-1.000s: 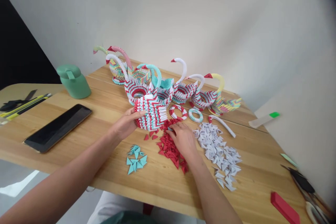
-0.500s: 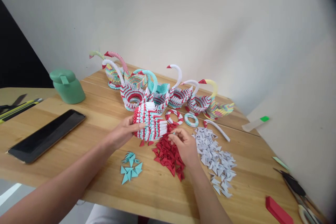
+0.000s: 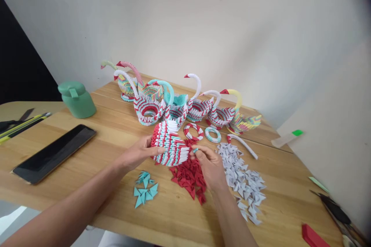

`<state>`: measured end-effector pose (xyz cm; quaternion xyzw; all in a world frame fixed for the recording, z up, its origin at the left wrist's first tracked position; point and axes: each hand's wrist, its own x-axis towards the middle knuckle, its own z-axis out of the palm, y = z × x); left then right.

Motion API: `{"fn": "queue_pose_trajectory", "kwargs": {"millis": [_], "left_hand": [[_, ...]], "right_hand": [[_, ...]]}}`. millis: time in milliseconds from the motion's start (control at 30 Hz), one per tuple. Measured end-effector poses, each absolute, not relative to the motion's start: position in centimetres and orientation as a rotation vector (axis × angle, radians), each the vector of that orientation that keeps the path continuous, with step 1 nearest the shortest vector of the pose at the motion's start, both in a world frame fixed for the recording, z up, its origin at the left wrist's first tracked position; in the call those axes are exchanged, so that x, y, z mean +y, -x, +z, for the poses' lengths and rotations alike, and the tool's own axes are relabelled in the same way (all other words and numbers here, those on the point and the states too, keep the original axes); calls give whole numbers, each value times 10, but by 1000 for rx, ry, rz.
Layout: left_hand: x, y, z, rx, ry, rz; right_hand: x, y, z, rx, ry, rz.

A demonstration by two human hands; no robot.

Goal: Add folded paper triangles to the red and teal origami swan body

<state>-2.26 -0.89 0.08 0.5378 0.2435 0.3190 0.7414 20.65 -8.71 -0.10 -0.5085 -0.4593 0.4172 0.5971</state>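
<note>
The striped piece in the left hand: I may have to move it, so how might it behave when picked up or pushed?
The striped piece is probably light for its size: the left hand holds it from one side. It may be fragile, as it looks built from rows of small paper folds. Its curved side might let it rock if laid down.

We find a wooden table point(image 3: 174, 218) with a seam across its rear part. Along the back we record a row of paper swans point(image 3: 199, 111); in front of them lie a red-and-white ring point(image 3: 186, 132), a teal-and-white ring point(image 3: 213, 140) and a loose white neck point(image 3: 244, 146). Nearer us we note heaps of teal pieces point(image 3: 140, 196), red pieces point(image 3: 187, 175) and pale pieces point(image 3: 245, 185); at left, a green container point(image 3: 78, 104) and a phone point(image 3: 55, 152).
</note>
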Motion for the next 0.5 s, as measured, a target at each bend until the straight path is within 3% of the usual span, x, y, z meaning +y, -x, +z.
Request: {"fn": "queue_pose_trajectory", "kwargs": {"millis": [500], "left_hand": [[-9,24,0,525,-1190,684]], "right_hand": [[-84,-208,-11,-968,1117,1076]]}}
